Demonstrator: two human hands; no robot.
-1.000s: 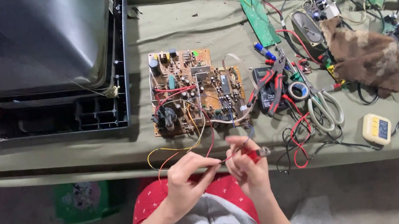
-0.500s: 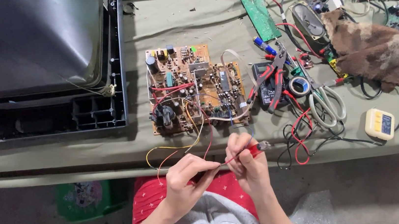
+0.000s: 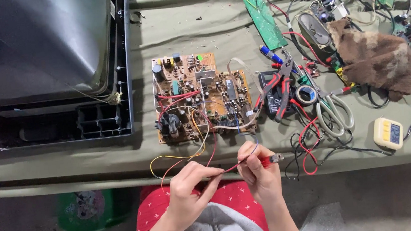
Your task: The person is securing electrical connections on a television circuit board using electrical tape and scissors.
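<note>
My left hand (image 3: 189, 191) pinches a thin red wire (image 3: 229, 168) at the table's front edge. My right hand (image 3: 259, 173) grips a small red-handled tool (image 3: 271, 160) whose metal tip points right, and the same wire runs between its fingers. Red, yellow and blue wires loop from both hands up to a brown circuit board (image 3: 201, 95) lying flat on the green cloth, just beyond my hands.
An opened television shell (image 3: 43, 71) fills the left. Right of the board lie a black multimeter (image 3: 269, 86), red-handled pliers (image 3: 284, 89), scissors (image 3: 332, 110), a tape roll (image 3: 307, 94), a green board (image 3: 263, 20), a brown rag (image 3: 375, 57), a small yellowish meter (image 3: 388, 133) and tangled cables.
The view has shifted slightly. Both hands stay together at the table edge, still working the wire with the tool; the tool tip sits a little further right.
</note>
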